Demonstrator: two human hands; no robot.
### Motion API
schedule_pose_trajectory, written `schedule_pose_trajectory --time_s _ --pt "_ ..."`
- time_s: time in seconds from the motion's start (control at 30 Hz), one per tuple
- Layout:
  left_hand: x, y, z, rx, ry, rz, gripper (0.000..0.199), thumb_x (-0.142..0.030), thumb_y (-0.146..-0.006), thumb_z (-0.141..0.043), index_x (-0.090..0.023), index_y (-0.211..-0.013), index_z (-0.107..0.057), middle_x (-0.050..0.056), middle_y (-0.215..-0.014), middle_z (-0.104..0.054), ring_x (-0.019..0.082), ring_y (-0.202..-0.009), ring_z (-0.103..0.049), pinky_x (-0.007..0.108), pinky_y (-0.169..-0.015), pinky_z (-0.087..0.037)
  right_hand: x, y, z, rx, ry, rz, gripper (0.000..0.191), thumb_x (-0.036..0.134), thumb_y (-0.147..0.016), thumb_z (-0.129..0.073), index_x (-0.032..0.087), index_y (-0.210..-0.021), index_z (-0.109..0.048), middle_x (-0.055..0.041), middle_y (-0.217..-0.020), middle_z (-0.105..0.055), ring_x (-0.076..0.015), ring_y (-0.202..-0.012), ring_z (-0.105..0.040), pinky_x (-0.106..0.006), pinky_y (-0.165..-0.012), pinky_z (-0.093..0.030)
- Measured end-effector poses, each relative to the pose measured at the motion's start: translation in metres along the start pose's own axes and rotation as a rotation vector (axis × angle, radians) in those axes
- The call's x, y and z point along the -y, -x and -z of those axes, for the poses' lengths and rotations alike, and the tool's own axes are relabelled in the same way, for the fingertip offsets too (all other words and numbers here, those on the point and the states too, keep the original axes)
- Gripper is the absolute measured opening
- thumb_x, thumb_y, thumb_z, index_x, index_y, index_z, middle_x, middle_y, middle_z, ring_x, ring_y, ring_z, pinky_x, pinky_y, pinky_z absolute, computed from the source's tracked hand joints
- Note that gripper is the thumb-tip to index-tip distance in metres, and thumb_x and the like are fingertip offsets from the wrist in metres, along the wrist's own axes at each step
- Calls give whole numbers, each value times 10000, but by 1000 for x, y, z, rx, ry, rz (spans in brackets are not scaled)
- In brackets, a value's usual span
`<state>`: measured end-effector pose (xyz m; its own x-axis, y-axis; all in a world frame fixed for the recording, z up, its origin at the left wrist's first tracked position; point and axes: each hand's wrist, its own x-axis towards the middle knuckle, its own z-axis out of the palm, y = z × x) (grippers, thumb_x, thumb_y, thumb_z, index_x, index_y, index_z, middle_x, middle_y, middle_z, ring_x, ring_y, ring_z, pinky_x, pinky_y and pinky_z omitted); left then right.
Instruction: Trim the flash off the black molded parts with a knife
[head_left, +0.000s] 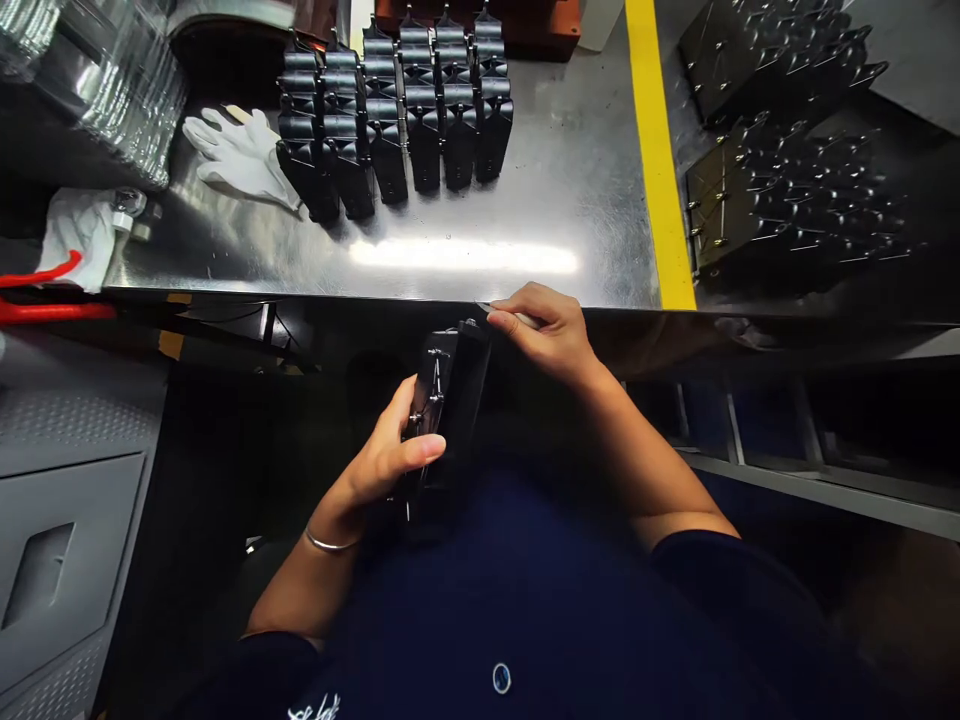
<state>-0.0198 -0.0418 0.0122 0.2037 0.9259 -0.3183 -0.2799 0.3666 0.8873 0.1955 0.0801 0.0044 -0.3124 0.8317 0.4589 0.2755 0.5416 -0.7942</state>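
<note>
The metal bench (570, 190) is gleaming smooth, black blocks (424, 150) toward its back edge are showing a glossy finish, the glove (244, 160) near its left edge is looking like matt cloth, and the dark case (466, 375) below its front edge is bearing shiny metal wire (437, 380).

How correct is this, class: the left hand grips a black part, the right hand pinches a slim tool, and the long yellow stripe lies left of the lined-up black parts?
Only the last part is wrong: in the head view, the long yellow stripe lies right of the lined-up black parts.
</note>
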Motion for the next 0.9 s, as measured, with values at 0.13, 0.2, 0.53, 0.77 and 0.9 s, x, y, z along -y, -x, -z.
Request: schedule_pose_trajectory --time_s 0.13,0.2,0.53,0.77,0.9 --pt "-10 6 5 122 162 163 508 -488 -758 -664 -219 -1185 -605 48 -896 -630 160 -666 -554 271 -536 -430 13 0 17 101 13 81 114 302 -855 -718 195 -870 -755 -34 -761 -711 -126 -670 -651 -252 -605 -515" --pt "-11 6 9 178 209 192 485 -503 -759 -650 -213 -1147 -619 48 -847 -622 148 -602 -527 265 -482 -392 21 2 24 219 25 148 125 301 -857 -719 188 -898 -754 -37 -772 -699 -112 -645 -636 -233 -567 -494" --pt "-9 -1 29 409 -26 300 587 -535 -732 -654 -203 -1215 -620 66 -882 -618 200 -744 -543 307 -638 -448 32 -18 52 711 111 172 196 372 -895 -672 203 -920 -767 -25 -794 -703 -110 -657 -643 -224 -567 -468" --pt "-6 7 18 485 172 403 489 -572 -733 -575 -213 -1052 -665 47 -740 -597 150 -514 -466 294 -468 -383 28 -17 39 679 -160 79 240 423 -858 -705 202 -911 -784 -35 -789 -732 -121 -676 -671 -233 -593 -508" --pt "-9 8 14 380 128 324 501 -556 -713 -632 -200 -1064 -653 52 -802 -604 157 -572 -494 296 -504 -408 26 -5 19 253 -192 -122 252 435 -856 -701 194 -866 -770 -37 -794 -752 -130 -677 -674 -245 -606 -523"
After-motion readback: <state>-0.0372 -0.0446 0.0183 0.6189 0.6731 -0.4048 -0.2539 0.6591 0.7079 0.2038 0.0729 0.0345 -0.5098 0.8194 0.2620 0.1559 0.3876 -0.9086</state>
